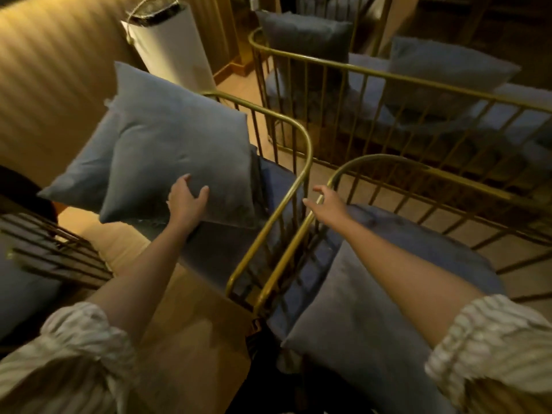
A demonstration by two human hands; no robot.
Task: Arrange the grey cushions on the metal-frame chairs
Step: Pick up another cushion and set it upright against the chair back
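Gripped at its lower edge by the left hand, the grey cushion is propped on the left metal-frame chair; the right hand, open and empty, hovers by the neighbouring chair's rail. It should be leaned squarely against the backrest before release.

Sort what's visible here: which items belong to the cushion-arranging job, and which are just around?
Job:
front grey cushion under the left hand
second grey cushion behind it
gold metal-frame chair
neighbouring chair by the open right hand
its grey cushion

Around:
white cylinder with rope handle
wooden floor
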